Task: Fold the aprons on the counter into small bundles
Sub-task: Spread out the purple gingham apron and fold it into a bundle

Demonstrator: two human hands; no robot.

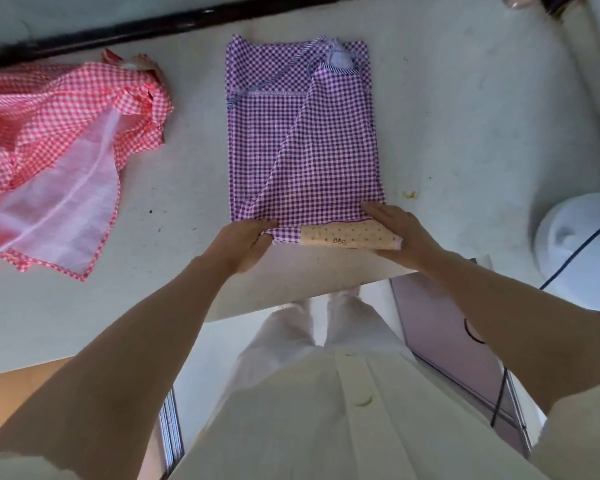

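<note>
The purple apron (302, 143) lies as a long folded strip in the middle of the bench (465, 133), its near end at the front edge turned into a small roll. My left grip (246, 240) pinches the roll's left end; my right grip (392, 230) presses flat on its right end. Thin, limp, light cloth, I judge: it will slacken unless both ends are held tight. The pink apron (59, 150) lies crumpled by the left edge

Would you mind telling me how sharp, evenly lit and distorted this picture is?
In the head view the purple apron is sharp, its checks distinct; the pink apron softens toward that view's left edge; light is soft, with no hard shadows on the counter; the wide-angle lens stretches the forearms.
</note>
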